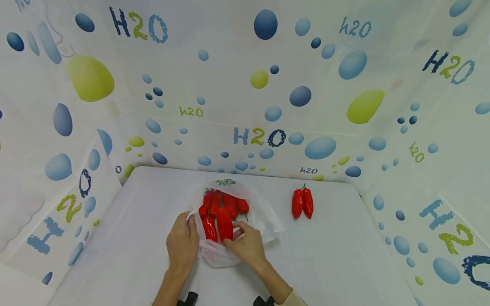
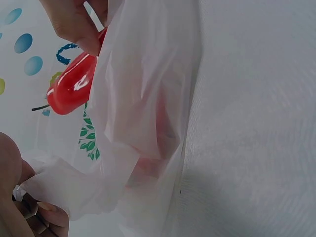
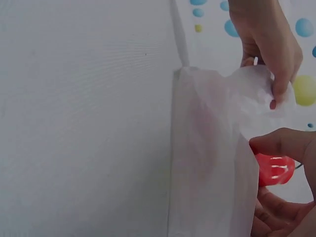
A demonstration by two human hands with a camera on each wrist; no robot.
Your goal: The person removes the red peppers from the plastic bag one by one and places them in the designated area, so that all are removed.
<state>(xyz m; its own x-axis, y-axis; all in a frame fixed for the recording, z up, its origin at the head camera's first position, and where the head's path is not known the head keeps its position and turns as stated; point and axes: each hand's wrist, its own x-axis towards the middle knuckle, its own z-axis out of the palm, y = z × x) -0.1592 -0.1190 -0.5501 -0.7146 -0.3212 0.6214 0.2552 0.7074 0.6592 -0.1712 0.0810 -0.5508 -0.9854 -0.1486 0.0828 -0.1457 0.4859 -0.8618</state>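
A white plastic bag (image 1: 266,216) with a green leaf print lies with its mouth spread, and several glossy red peppers (image 1: 229,204) with thin stems show inside it. My left hand (image 1: 183,242) pinches the bag's left edge between thumb and fingers. At the mouth, my right hand (image 1: 249,244) grips one long red pepper (image 1: 224,223) by its lower end, its stem pointing away from me. In the left wrist view this pepper (image 2: 71,91) pokes out past the bag's wall, which hides its lower part. Through the thin plastic, more red shows faintly.
Two red peppers (image 1: 302,204) lie side by side on the white table (image 1: 329,255), right of the bag. Behind and at both sides hangs a white sheet (image 1: 229,76) printed with blue and green drops and "H2O" lettering.
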